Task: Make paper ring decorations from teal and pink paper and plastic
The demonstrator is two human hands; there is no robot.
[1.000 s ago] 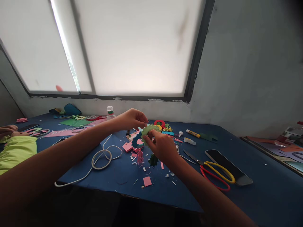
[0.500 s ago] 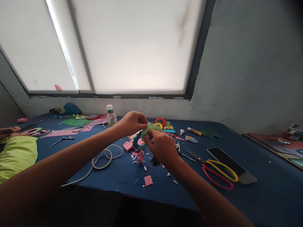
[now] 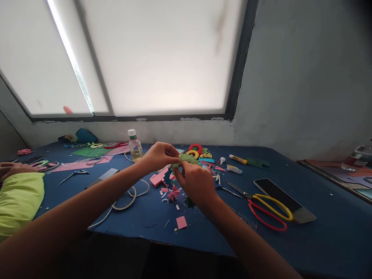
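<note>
A light green folded paper piece [image 3: 189, 158] is held above the blue table between my two hands. My left hand [image 3: 162, 155] pinches its left edge with thumb and forefinger. From the right, my right hand [image 3: 197, 179] has its fingers closed on the lower side of the same piece. Just behind are a red paper ring [image 3: 195, 148] and a yellow one [image 3: 193, 154]. Below my hands lie a pink folded paper star [image 3: 173, 193], a dark green paper piece [image 3: 190, 202] and a pink square [image 3: 181, 222].
Scissors [image 3: 270, 209] and a phone [image 3: 283, 201] lie at the right, near a glue stick [image 3: 238, 159]. A bottle [image 3: 135, 146] stands behind my left forearm, with a white cable [image 3: 124, 207] in front. At far left is another person's green sleeve [image 3: 23, 201].
My left hand has come slightly lower, and its wrist is closer to my right hand. A second phone now shows behind my left forearm. The whole view has shifted a little.
</note>
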